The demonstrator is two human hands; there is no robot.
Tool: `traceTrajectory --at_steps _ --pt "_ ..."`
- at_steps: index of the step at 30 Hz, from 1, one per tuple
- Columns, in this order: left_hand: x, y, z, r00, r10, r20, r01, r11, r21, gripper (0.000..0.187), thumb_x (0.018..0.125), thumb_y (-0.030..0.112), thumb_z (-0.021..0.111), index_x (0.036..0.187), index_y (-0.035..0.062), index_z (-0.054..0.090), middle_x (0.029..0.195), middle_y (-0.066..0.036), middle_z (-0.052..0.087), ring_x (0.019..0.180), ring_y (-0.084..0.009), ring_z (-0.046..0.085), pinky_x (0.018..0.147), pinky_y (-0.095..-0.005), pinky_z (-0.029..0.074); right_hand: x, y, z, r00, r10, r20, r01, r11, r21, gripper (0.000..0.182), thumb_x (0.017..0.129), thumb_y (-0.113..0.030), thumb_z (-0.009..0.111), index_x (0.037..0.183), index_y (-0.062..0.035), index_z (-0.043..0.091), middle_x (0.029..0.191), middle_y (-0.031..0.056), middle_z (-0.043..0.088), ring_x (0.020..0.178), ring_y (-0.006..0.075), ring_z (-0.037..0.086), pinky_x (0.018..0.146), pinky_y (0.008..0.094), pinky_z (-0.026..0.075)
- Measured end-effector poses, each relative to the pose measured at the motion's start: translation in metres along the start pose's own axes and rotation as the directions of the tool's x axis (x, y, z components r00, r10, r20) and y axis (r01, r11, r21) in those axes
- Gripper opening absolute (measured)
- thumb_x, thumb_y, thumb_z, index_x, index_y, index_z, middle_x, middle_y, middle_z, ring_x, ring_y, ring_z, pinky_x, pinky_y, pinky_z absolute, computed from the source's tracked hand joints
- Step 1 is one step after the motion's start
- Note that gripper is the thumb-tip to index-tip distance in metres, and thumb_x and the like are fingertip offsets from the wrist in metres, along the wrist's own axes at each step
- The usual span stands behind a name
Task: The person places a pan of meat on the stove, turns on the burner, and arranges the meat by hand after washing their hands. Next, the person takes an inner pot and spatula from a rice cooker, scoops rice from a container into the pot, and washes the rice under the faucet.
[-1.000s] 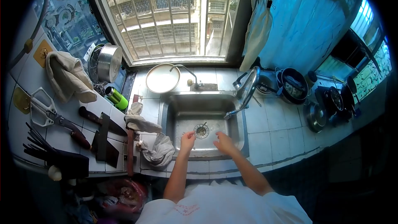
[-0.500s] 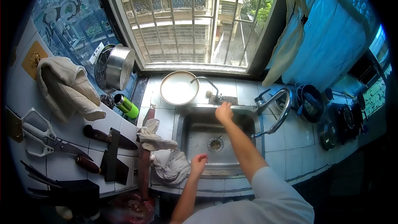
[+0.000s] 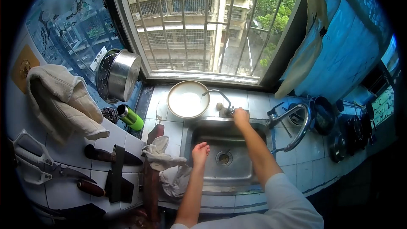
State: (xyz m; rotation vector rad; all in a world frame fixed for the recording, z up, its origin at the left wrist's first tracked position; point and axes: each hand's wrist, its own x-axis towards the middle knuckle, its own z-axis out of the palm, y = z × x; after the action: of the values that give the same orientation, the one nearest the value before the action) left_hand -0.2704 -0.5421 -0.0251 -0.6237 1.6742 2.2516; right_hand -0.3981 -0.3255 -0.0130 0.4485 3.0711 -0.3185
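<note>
My right hand (image 3: pixel 241 117) reaches across the back rim of the steel sink (image 3: pixel 265 152). Its fingers close at the handle of a thin curved tap (image 3: pixel 220 93), though the fingertips are partly hidden. That tap's spout points over a round pale basin (image 3: pixel 170 108) with a brown rim, on the tiled ledge. Above the sink's left side hangs my left hand (image 3: pixel 200 153), loosely bent, with nothing in it. The sink's drain (image 3: pixel 224 158) lies below, between my arms.
A larger curved faucet (image 3: pixel 302 123) rises at the sink's right. Pale cloths (image 3: pixel 163 154) lie left of it. Knives (image 3: pixel 106 154) and scissors (image 3: pixel 34 161) are on the left wall, near a green bottle (image 3: pixel 132 118). Pans (image 3: pixel 322 116) stand far right.
My right hand has moved in against the thin tap's handle. My left hand has risen from the sink's front edge to over the sink. The whole view has shifted slightly.
</note>
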Motion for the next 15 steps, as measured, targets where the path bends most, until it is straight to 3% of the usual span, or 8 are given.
traceTrajectory --at_steps 2,4,6,9,12,15 --pt "0.039 0.017 0.011 0.996 0.036 -0.078 -0.042 0.996 -0.082 0.029 0.080 0.005 0.048 0.109 0.0018 0.050 0.089 -0.008 0.060 0.069 -0.0107 0.057 0.057 -0.0203 0.046 0.006 0.006 0.005 0.997 -0.064 0.034 0.066 0.997 -0.034 0.018 0.078 -0.023 0.061 0.087 -0.0075 0.064 0.096 0.0116 0.058 0.091 0.0288 0.059 0.075 0.0391 0.049" --pt "0.065 0.040 0.021 0.990 0.012 -0.141 -0.040 0.979 -0.199 0.033 0.085 0.015 0.048 0.115 0.0015 0.042 0.095 -0.012 0.055 0.073 -0.0176 0.057 0.058 -0.0297 0.052 0.006 0.008 0.000 0.994 -0.098 0.051 0.100 0.994 -0.036 0.023 0.078 -0.027 0.061 0.088 -0.0064 0.064 0.095 0.0125 0.058 0.090 0.0294 0.059 0.075 0.0390 0.049" --pt "0.087 0.058 0.029 0.988 -0.013 -0.154 -0.031 0.959 -0.282 0.038 0.088 0.023 0.046 0.115 -0.0017 0.038 0.095 -0.015 0.053 0.072 -0.0210 0.057 0.058 -0.0336 0.053 0.008 0.009 -0.003 0.986 -0.116 0.123 0.120 0.992 -0.025 0.022 0.079 -0.027 0.060 0.086 -0.0070 0.064 0.094 0.0140 0.058 0.088 0.0314 0.058 0.074 0.0409 0.046" --pt "0.121 0.065 0.029 0.969 -0.161 -0.187 0.103 0.953 -0.285 0.041 0.088 0.030 0.045 0.109 -0.0050 0.038 0.084 -0.015 0.054 0.060 -0.0211 0.056 0.045 -0.0299 0.050 0.010 0.014 -0.006 0.974 -0.178 0.140 0.187 0.981 -0.056 0.023 0.080 -0.029 0.058 0.086 -0.0070 0.064 0.093 0.0134 0.058 0.087 0.0301 0.059 0.073 0.0404 0.047" --pt "0.144 0.057 0.029 0.939 -0.195 -0.283 0.115 0.954 -0.277 0.034 0.087 0.031 0.046 0.101 -0.0007 0.045 0.075 -0.013 0.056 0.049 -0.0161 0.051 0.036 -0.0241 0.041 0.010 0.017 -0.008 0.962 -0.250 0.106 0.256 0.965 -0.049 0.025 0.080 -0.031 0.058 0.085 -0.0075 0.064 0.090 0.0128 0.059 0.085 0.0291 0.060 0.071 0.0395 0.048" --pt "0.154 0.052 0.026 0.959 -0.217 -0.181 0.130 0.906 -0.402 0.036 0.086 0.032 0.046 0.100 -0.0010 0.046 0.076 -0.011 0.054 0.049 -0.0160 0.050 0.036 -0.0227 0.038 0.014 0.015 -0.012 0.955 -0.191 0.226 0.211 0.975 -0.067 0.029 0.084 -0.036 0.052 0.090 -0.0105 0.064 0.092 0.0116 0.060 0.088 0.0297 0.058 0.073 0.0394 0.046"
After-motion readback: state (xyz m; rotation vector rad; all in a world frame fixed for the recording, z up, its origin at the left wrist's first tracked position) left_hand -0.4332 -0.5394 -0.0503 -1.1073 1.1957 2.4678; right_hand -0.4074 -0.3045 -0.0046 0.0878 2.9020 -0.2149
